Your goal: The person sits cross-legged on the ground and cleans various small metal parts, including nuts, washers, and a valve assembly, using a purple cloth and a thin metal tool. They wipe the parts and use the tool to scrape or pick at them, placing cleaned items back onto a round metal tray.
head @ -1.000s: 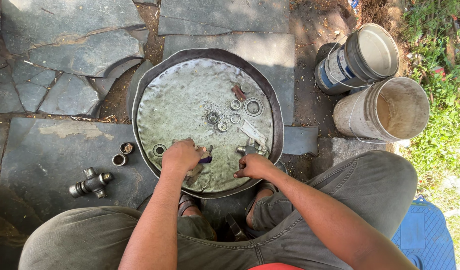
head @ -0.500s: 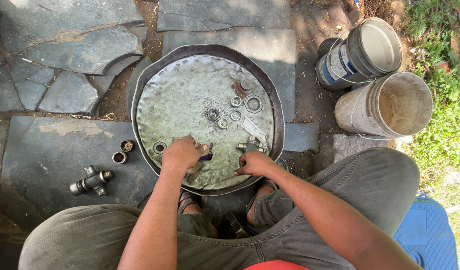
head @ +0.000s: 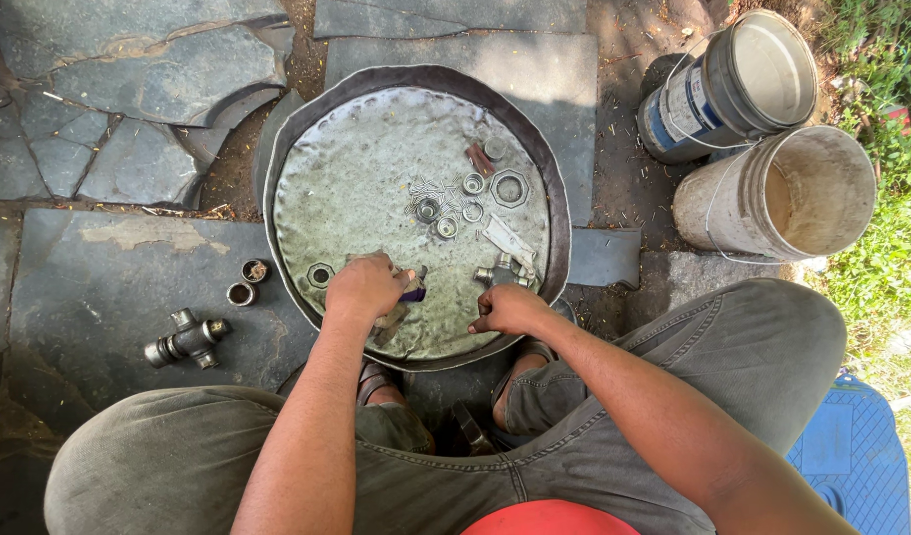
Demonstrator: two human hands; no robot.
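Head view, left hand (head: 364, 285) closed on purple-handled brush (head: 412, 293), right hand (head: 508, 309) gripping metal cross joint (head: 503, 270) in pan (head: 307, 129).

Dull silver-grey pan (head: 376, 149) with a hammered, dimpled surface; dark grey stone slabs (head: 109, 277); one white bucket (head: 772, 193), another blue-and-white (head: 713, 89); olive-grey trousers (head: 762, 347); blue patterned mat (head: 852, 446).

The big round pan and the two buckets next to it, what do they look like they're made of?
The pan looks like hammered sheet metal: dull grey, dimpled all over, with a dark rolled rim. The tan bucket looks like grimy plastic with a wire handle. The blue-banded bucket could be plastic or painted metal; its surface does not settle it.
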